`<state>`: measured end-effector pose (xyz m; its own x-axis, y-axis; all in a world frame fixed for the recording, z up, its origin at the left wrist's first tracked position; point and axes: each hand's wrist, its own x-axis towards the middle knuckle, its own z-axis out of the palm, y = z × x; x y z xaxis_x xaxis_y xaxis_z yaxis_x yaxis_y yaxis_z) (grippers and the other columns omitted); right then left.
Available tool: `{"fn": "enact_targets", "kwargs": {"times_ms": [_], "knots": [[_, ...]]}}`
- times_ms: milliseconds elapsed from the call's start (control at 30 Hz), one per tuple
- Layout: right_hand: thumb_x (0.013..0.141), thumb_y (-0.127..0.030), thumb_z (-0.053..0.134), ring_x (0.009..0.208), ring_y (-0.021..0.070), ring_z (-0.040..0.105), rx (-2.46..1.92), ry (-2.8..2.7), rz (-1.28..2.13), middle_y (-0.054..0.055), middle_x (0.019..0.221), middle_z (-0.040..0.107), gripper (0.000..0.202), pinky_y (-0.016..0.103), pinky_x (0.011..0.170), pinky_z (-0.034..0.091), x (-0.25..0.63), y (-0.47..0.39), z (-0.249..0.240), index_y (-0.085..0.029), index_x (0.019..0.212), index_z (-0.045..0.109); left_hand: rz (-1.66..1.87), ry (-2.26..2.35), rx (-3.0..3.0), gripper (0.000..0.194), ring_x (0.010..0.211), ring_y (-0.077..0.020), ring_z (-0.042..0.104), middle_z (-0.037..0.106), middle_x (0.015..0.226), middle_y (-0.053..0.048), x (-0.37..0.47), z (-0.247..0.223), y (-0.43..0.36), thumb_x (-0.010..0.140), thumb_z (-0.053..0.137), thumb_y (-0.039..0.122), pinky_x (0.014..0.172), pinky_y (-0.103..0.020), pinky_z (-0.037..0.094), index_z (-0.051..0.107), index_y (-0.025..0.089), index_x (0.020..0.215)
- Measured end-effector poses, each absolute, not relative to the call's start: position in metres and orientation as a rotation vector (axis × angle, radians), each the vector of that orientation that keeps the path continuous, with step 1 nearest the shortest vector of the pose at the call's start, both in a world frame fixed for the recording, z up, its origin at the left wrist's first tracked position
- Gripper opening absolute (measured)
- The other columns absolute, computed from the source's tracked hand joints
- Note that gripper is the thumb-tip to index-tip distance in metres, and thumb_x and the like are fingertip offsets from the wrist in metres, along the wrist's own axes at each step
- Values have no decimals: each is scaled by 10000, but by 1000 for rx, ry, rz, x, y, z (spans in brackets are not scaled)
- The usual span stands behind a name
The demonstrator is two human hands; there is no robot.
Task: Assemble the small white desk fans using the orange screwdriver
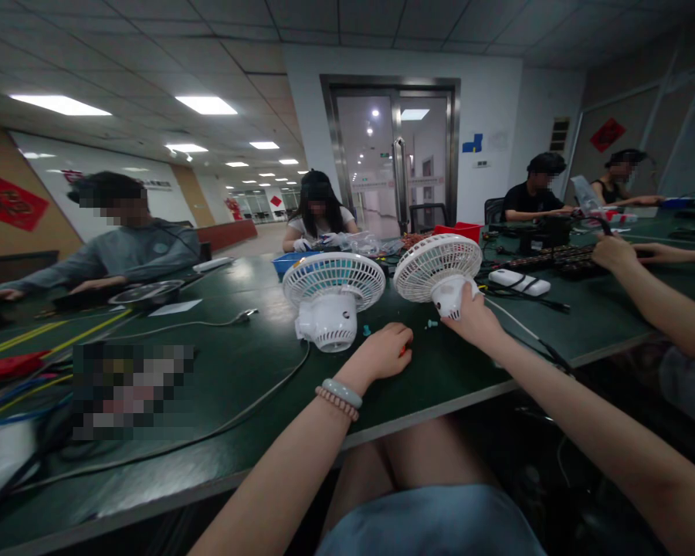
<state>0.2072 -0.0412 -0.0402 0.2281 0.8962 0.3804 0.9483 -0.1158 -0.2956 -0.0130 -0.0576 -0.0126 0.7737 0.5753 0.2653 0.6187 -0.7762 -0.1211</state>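
Observation:
My right hand (473, 318) is wrapped round the motor housing of a white fan (437, 268), whose round grille tips up and away from me. My left hand (387, 351) rests on the green table with its fingers curled in. A bit of orange-red shows at those fingers, but what it belongs to is hidden. Just left of that hand stands a second white fan (327, 318), motor housing down and grille up, touched by neither hand. Small teal pieces (432, 324) lie on the table between my hands.
A grey cable (260, 398) runs from the left fan across the table (232, 363). A white power strip (520, 283) lies beyond my right hand. Blue (283, 265) and red bins (466, 231) stand behind the fans. Several people sit around; a co-worker's hands (614, 251) are close at right.

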Motion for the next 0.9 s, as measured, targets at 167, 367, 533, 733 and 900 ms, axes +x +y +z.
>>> {"fn": "enact_targets", "kwargs": {"times_ms": [167,367,533,733,900], "knots": [[699,-505,590,907,315,588,-1922,-1754,-140,246,1170,420,950,359,732,444,219,-30,-41,-67,1380,94,-294,-1051,-2722,238,1005,-202,541,596,1014,-117,-11,-20,-50,799,435,246,927,-336,421,578,133,951],[703,-536,580,995,313,531,-1928,-1776,-210,250,1193,429,934,368,791,418,221,-34,-39,-64,1375,135,-323,-1132,-2615,358,1184,-254,448,575,1142,-170,-1,-20,-57,793,438,243,1017,-378,344,548,75,1090],[793,-507,474,1033,298,463,-1596,-1745,-538,198,1093,521,547,402,837,390,233,-31,-23,-94,1153,465,-354,-1090,-2586,492,1283,-241,339,460,1315,-150,5,-13,-71,782,445,239,1075,-378,262,423,87,1249],[815,-193,429,918,212,503,-702,-1878,-808,84,938,582,217,377,834,394,249,13,23,-186,967,584,-219,-1367,-2583,649,1246,-293,375,447,1306,-186,36,7,-58,685,563,270,999,-391,347,373,78,1275],[779,-162,473,882,197,509,-606,-1666,-699,72,879,571,182,362,790,416,237,29,13,-197,910,594,-151,-1494,-2636,522,1099,-310,506,540,1177,-180,72,5,-29,701,549,342,886,-392,433,487,109,1164]]}}
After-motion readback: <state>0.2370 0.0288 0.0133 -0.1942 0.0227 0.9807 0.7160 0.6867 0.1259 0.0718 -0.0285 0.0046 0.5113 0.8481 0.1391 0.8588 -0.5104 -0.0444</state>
